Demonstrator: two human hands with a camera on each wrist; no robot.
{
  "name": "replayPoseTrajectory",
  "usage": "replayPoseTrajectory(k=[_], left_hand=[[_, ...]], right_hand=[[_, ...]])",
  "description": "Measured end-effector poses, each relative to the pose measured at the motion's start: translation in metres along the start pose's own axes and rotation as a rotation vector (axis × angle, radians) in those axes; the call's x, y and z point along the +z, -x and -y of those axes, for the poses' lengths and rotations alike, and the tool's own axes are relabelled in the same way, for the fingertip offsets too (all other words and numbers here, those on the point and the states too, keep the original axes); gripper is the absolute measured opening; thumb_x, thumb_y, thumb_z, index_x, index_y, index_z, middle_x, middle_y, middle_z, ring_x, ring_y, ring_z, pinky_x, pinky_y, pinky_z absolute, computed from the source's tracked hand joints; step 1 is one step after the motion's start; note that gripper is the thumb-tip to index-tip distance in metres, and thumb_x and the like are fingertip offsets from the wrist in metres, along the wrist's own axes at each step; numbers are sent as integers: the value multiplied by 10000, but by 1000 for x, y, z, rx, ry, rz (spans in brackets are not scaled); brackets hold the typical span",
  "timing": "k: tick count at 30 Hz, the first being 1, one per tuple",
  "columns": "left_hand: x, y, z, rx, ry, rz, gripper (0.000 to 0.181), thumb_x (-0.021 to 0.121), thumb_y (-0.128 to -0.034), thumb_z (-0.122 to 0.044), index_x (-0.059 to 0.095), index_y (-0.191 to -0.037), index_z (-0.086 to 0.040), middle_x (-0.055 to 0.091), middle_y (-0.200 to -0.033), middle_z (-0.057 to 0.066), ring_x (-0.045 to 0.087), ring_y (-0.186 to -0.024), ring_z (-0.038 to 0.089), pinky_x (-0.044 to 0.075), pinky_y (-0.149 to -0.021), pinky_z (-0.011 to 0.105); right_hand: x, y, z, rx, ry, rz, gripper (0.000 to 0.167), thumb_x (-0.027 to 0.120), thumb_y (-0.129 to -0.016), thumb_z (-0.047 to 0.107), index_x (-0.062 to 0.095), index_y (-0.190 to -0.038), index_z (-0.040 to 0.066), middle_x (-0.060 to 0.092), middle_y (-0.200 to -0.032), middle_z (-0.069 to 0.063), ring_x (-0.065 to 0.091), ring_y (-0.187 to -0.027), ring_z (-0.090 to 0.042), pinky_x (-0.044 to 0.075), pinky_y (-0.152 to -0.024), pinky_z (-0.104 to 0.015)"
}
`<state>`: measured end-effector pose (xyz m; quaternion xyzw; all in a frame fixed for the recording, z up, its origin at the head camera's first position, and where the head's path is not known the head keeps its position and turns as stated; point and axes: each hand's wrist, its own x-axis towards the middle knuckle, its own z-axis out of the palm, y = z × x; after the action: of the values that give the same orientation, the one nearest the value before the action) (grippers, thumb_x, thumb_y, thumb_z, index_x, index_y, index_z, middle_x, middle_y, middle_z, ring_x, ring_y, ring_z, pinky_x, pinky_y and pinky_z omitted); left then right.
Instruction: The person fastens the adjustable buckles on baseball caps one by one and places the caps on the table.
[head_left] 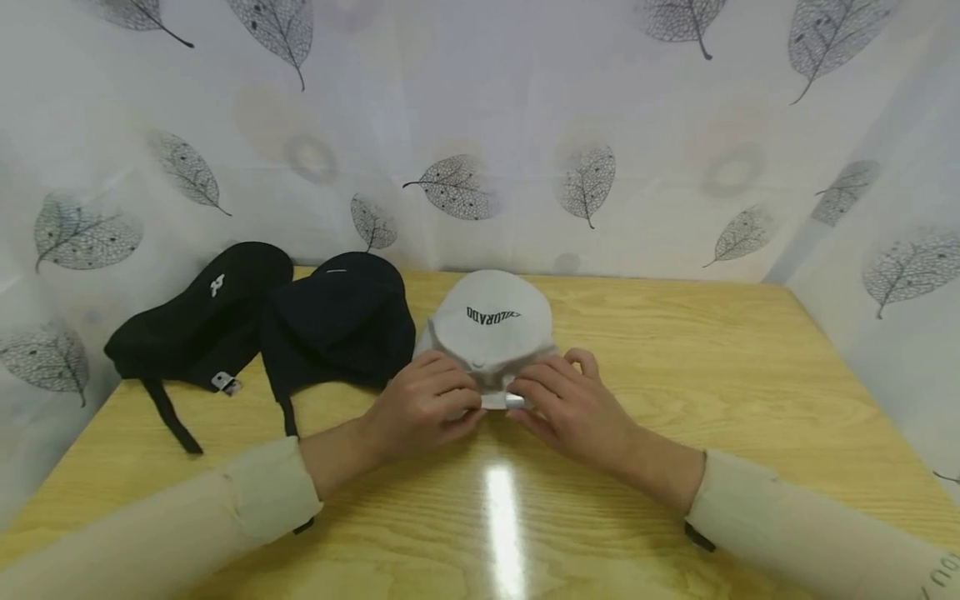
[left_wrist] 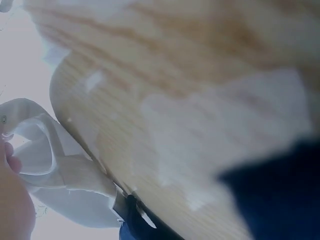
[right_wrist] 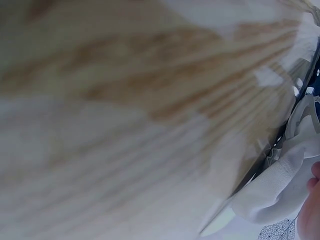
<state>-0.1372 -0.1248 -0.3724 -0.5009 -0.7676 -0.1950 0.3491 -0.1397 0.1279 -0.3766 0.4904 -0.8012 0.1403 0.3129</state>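
A white baseball cap (head_left: 491,312) with dark lettering, COLORADO, lies on the table in front of me. Its rear strap (head_left: 492,401) faces me, with a small silvery piece (head_left: 516,402) on it. My left hand (head_left: 431,398) pinches the strap's left side between thumb and fingers. On the other side, my right hand (head_left: 570,407) pinches the strap by the silvery piece. The left wrist view shows the cap's curved back opening in the white cap (left_wrist: 75,170), beside my left hand (left_wrist: 15,205). Cap fabric (right_wrist: 270,195) also appears beside my right hand (right_wrist: 310,215).
A navy cap (head_left: 345,321) lies just left of the white one. Farther left is a black cap (head_left: 202,317) with a white emblem, its strap (head_left: 172,417) trailing over the wooden table (head_left: 712,375). A leaf-patterned curtain (head_left: 510,108) stands behind the table.
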Motion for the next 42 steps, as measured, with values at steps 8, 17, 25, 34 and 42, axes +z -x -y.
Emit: replayPoseTrajectory(k=[8, 17, 25, 34, 42], left_hand=[[2, 0, 0, 23, 12, -3, 84, 792, -792, -112, 709, -781, -115, 690, -808, -24, 640, -791, 140, 526, -788, 303], [2, -1, -1, 28, 25, 16, 85, 804, -788, -118, 719, -783, -119, 689, -807, -29, 637, -786, 131, 525, -797, 303], [2, -3, -4, 43, 31, 22, 90, 815, -791, -129, 727, -783, -117, 698, -812, -40, 633, -781, 122, 527, -802, 300], [2, -4, -3, 48, 28, 12, 77, 797, -795, -117, 723, -774, -113, 693, -807, -37, 637, -786, 128, 528, -807, 305], [2, -3, -2, 37, 28, 12, 80, 803, -791, -121, 725, -779, -117, 695, -810, -36, 638, -796, 127, 525, -811, 303]], right_hand=[[1, -1, 1, -45, 22, -25, 317, 539, -1022, 385, 697, -1044, 111, 686, -1026, -1, 613, -973, -206, 382, -829, -438], [-1, -3, 3, -42, 37, 11, 328, 535, -1022, 394, 701, -1056, 113, 688, -1031, 0, 617, -986, -196, 392, -861, -447], [-2, -4, 6, -44, 44, 40, 335, 541, -1018, 399, 702, -1067, 110, 689, -1039, 0, 624, -1001, -192, 399, -881, -452], [-3, -4, 5, -46, 73, 45, 351, 566, -999, 420, 702, -1097, 111, 693, -1066, -2, 620, -1020, -198, 395, -882, -455], [-6, 2, -2, -20, 79, 58, 424, 707, -861, 440, 699, -1108, 96, 698, -1105, -37, 618, -1048, -241, 380, -871, -458]])
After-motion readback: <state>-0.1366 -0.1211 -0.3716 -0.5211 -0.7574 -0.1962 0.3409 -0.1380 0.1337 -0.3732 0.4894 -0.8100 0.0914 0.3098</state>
